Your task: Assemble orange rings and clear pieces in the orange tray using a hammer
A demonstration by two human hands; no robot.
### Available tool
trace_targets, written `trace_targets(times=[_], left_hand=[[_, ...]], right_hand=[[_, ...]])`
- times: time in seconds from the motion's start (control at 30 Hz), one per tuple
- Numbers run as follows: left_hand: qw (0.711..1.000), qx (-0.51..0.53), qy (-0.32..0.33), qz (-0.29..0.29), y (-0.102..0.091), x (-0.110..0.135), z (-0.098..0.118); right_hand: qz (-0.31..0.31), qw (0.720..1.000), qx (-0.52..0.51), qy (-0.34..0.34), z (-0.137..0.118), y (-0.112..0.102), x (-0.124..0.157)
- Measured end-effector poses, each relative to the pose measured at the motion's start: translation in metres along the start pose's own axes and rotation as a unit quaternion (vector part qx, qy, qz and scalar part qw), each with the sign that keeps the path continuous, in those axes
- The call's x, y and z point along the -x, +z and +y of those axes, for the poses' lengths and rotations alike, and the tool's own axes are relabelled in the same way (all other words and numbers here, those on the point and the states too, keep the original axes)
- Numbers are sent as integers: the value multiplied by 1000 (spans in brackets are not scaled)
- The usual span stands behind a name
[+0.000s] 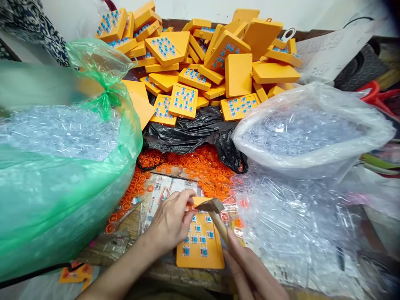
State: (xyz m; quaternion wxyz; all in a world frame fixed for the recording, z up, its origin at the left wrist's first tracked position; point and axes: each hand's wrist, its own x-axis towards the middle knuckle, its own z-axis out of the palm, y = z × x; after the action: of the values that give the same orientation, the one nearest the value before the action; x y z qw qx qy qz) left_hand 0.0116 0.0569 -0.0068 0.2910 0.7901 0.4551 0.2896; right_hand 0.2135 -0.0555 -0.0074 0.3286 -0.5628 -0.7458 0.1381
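A yellow panel lies flat on the workbench in front of me, with rows of small blue-and-clear switches set in it. My left hand reaches over its upper left part, fingertips pinched together near the top edge. A bit of orange shows at those fingertips, but whatever they hold is too small to make out. My right hand is wrapped round the wooden handle of a hammer. The hammer's head hovers over the panel's upper right, close to my left fingers.
Small orange rings are strewn behind the panel. A green plastic bag of clear pieces stands left; a white bag of them stands right, above loose clear plastic parts. Yellow panels pile up behind a black bag.
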Motion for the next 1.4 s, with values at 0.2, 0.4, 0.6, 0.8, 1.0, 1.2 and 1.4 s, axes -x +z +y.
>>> trace_targets(times=[0.2, 0.4, 0.6, 0.8, 1.0, 1.2, 1.4], left_hand=[[999, 53, -14, -5, -1, 2, -1], [997, 56, -53, 16, -17, -13, -16], [991, -98, -54, 74, -35, -51, -42], [995, -88, -41, 13, -36, -28, -43], [995, -91, -27, 35, -30, -3, -39], [997, -25, 63, 23, -1, -3, 9], [999, -16, 38, 0, 19, -6, 14]], right_hand=[[-17, 1000, 8, -1, -1, 0, 2], [-4, 997, -26, 66, 9, 8, 14], [83, 966, -121, 212, 10, 15, 20], [132, 950, -132, 250, 9, 19, 27], [92, 986, -64, 127, 11, 14, 19], [115, 988, -47, 92, 4, 4, 14], [81, 995, -31, 44, 2, -4, 5]])
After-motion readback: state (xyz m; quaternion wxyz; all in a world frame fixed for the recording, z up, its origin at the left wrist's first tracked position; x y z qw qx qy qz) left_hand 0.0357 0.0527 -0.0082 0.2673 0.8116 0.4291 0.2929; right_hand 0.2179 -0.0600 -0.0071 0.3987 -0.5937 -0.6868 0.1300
